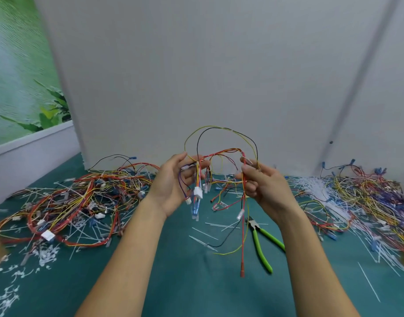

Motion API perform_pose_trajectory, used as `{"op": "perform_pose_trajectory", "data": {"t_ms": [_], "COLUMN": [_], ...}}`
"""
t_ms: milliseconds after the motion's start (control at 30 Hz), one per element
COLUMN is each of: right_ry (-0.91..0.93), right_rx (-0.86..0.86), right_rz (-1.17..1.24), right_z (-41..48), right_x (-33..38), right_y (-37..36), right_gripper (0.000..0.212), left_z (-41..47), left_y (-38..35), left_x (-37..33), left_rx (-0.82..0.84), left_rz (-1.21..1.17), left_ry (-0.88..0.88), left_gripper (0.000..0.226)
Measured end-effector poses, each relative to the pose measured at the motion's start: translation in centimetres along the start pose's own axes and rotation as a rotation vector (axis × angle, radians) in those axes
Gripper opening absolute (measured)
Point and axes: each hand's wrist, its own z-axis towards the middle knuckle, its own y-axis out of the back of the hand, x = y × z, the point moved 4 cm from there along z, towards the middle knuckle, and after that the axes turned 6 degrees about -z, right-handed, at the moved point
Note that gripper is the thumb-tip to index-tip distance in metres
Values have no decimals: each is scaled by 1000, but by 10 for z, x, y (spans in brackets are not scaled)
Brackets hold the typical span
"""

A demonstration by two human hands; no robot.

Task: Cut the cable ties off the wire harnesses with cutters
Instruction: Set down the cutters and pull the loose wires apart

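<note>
Two hands are held up over the mat, both clamped on one wire harness (219,153). The left hand (173,188) is seen up and left of the cutters (259,244), fingers curled round the harness, with a white connector (198,192) hung below the palm. The right hand (265,186) is seen straight above the cutters, thumb and fingers pinched on a red wire (243,225) whose end is dangled just left of the cutters. Yellow and black strands are looped high between the hands. The cutters are laid flat on the green mat (185,282), handles spread, untouched, partly hidden by the right forearm. A tangled harness pile (77,197) is spread well left of the cutters, with cut tie scraps (45,252) nearer the camera. A second pile (368,197) and loose white cable ties (311,186) are spread right of the cutters.
</note>
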Motion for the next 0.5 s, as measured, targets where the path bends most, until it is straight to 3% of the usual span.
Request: {"op": "perform_pose_trajectory", "data": {"t_ms": [200, 333, 500], "right_ry": [149, 266, 426], "right_rx": [56, 8, -37], "right_rz": [-163, -268, -291], "right_z": [-9, -12, -21], "right_x": [10, 20, 38], "right_y": [-13, -8, -2], "right_gripper": [36, 35, 29], "left_z": [-2, -4, -10], "left_y": [-2, -4, -7], "left_x": [9, 8, 0], "left_rx": [148, 186, 183], "left_rz": [167, 406, 417], "left_ry": [116, 45, -105], "left_gripper": [49, 35, 15]}}
